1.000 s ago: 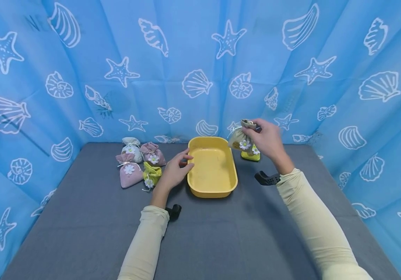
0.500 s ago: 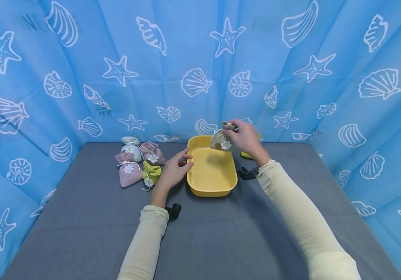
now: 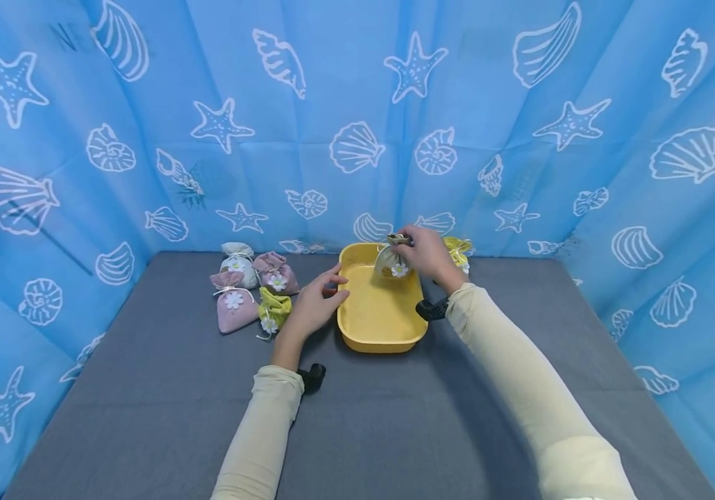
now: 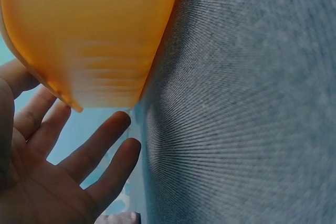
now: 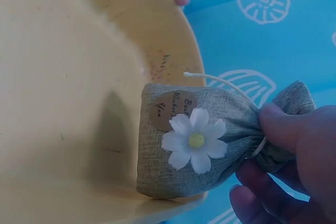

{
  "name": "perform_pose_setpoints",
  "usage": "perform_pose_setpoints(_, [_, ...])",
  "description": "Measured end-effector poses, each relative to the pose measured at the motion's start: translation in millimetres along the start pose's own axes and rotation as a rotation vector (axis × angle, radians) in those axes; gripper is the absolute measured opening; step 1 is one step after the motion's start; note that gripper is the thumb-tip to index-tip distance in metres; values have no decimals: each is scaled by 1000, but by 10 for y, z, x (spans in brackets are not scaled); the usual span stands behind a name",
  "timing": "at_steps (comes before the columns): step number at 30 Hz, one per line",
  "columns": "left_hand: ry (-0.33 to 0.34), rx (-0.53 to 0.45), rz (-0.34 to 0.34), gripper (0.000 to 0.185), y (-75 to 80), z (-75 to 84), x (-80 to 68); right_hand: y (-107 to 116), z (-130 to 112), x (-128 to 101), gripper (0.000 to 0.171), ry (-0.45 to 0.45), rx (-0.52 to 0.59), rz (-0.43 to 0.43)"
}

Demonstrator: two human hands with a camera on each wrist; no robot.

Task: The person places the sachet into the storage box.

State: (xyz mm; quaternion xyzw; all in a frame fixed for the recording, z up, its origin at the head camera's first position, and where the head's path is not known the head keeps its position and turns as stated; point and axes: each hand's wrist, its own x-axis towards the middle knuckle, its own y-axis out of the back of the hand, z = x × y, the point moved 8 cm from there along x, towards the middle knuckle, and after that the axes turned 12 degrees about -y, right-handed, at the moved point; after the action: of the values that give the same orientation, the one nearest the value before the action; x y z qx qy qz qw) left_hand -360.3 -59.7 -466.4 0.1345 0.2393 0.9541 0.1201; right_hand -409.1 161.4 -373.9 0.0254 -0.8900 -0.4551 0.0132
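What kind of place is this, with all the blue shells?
Probably a staged recording booth, not a home: blue seashell-print sheets wall in a grey cloth-covered table, with a yellow tub and little sachets laid out.

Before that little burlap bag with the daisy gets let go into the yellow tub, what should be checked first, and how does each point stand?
1. Right hand has a firm hold on the burlap bag: ok, fingers pinch its tied neck.
2. Bag is over the yellow tub, not outside it: ok, its base sits inside the far end by the wall.
3. Bag already rests on the tub floor: cannot tell.
4. Tub is steadied: ok, the left hand lies against its left rim.
5. Landing spot is free: ok, the tub floor shows nothing else in it.
6. Other bags out of the way: ok, the green bag and its neighbours lie left of the tub.
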Motion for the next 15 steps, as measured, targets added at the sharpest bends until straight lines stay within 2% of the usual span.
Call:
perform_pose_setpoints(10, [24,16,8,34,6,-25,-1,-185,70,125,30,-30,-45,-37])
perform_pose_setpoints(15, [12,7,6,37,3,-16,3,-261,120,158,30,-64,-41,-58])
